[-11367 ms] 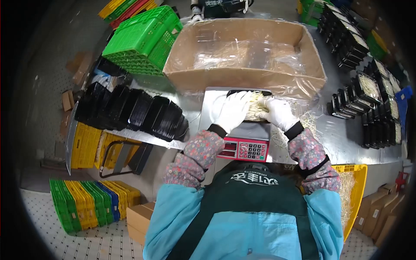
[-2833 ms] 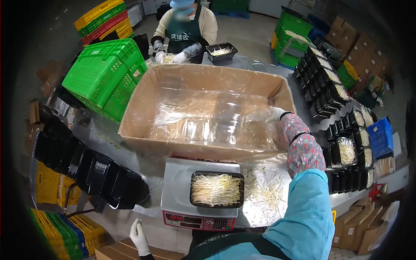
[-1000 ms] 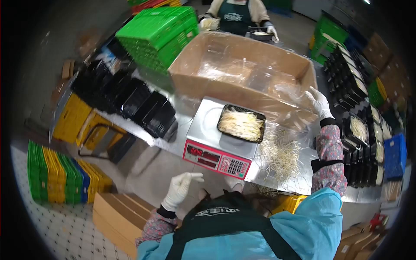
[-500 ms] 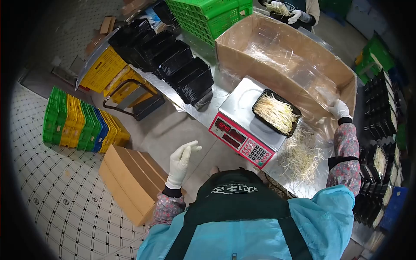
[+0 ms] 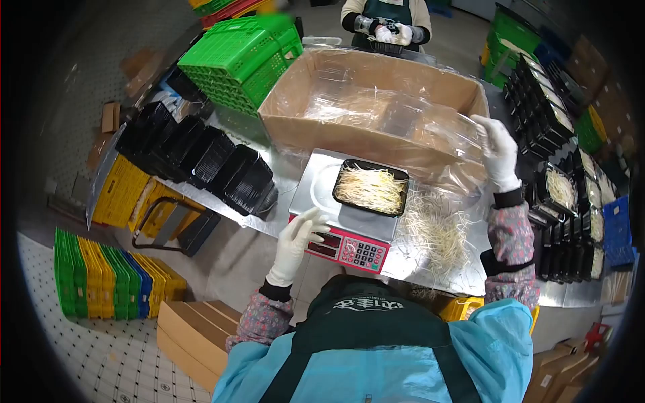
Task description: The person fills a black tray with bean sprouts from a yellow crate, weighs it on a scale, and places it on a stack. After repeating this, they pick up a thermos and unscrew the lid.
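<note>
My left hand [image 5: 299, 245], in a white glove, hovers at the front left corner of the scale [image 5: 316, 181], fingers apart and empty. On the scale's plate sits a black tray [image 5: 371, 187] of pale sprouts, right of that hand. My right hand [image 5: 498, 151], also gloved, is at the right end of a large cardboard box [image 5: 295, 124], its fingers closed on the edge of a clear plastic lid [image 5: 457, 131]. More clear plastic lies inside the box. Loose sprouts [image 5: 437, 232] are heaped on the metal table right of the scale.
Stacked black trays [image 5: 235, 178] stand at the left of the table, with green crates [image 5: 242, 57] behind them. Filled trays [image 5: 537, 101] are piled at the right. Across the table a co-worker's gloved hands [image 5: 395, 33] hold a black tray.
The view has swung, so the scale and box appear further left. My left hand is now closer to the scale. My right hand has risen at the box end, with the plastic lid lifted slightly.
</note>
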